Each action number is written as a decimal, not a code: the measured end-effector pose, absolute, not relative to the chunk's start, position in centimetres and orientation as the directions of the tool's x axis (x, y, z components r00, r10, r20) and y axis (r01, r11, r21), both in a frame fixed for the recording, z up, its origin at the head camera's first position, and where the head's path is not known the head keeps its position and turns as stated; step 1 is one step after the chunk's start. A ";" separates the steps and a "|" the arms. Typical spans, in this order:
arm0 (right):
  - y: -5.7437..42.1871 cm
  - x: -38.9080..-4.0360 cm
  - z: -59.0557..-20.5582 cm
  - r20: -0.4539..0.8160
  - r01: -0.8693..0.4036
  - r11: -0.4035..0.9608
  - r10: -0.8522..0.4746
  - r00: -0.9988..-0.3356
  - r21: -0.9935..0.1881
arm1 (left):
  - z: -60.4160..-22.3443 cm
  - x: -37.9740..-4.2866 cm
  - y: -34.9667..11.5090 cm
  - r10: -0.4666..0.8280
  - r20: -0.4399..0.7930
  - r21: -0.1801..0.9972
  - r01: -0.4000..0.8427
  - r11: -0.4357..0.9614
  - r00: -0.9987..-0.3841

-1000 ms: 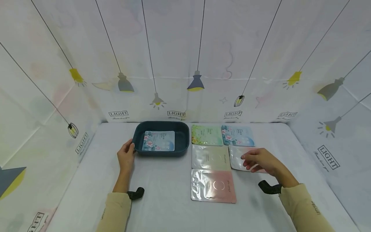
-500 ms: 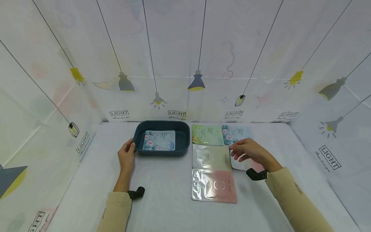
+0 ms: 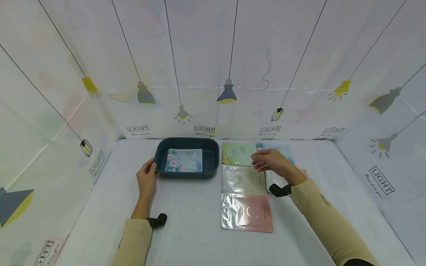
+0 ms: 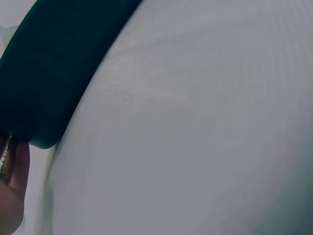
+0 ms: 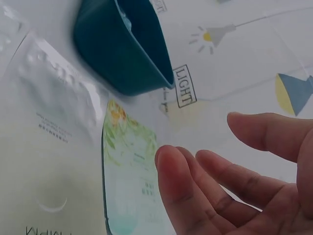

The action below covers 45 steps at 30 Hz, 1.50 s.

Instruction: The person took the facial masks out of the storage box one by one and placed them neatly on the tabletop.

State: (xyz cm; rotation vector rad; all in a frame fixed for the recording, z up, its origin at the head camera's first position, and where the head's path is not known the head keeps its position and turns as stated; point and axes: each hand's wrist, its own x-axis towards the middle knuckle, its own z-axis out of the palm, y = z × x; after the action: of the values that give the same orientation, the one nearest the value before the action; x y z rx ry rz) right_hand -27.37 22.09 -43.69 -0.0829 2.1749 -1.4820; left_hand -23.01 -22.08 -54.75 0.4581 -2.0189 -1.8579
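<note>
In the head view my left hand (image 3: 146, 181) holds the left end of a dark teal plastic bin (image 3: 211, 170) by its wall. Inside it lies a blue floral sheet mask packet (image 3: 183, 160). The left wrist view shows fingers (image 4: 19, 166) against the bin's end. My right hand (image 3: 273, 162), empty with thumb and fingers apart, hovers near the right edge of a green sheet mask packet (image 3: 237, 153). Behind that hand a second blue floral packet (image 3: 283, 149) is partly hidden. The right wrist view has the green packet (image 5: 129, 181) just past the fingertips.
A cream-and-silver packet (image 3: 243, 180) lies in front of the green one. Nearer is a pink-and-silver packet (image 3: 247, 212). Another pink-and-silver packet (image 3: 273, 178) is partly covered by the right arm. A white cloth (image 3: 186, 218) covers the table, with a lamp-printed curtain (image 3: 186, 55) behind.
My right hand has moved left and away from me, from over the right pink-and-silver packet to beside the green one. The left hand stays at the bin.
</note>
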 end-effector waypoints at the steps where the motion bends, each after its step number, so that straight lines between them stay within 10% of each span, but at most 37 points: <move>1: 21.7 -27.6 -43.7 -0.367 0.224 0.406 -0.319 -0.874 -0.886 | -54.7 -23.0 -22.1 -0.468 0.046 0.996 0.006 0.088 -0.883; 45: 3.0 -31.9 -46.3 -0.470 0.289 0.510 -0.271 -0.840 -0.810 | -54.9 -23.2 -22.2 -0.468 0.020 0.997 -0.020 0.080 -0.883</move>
State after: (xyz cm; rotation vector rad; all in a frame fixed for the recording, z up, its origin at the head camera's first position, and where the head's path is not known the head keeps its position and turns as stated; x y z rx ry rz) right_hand -31.95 2.98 -46.30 0.0143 2.2002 -1.3246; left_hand -23.24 -22.17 -54.92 0.4847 -2.0302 -1.8640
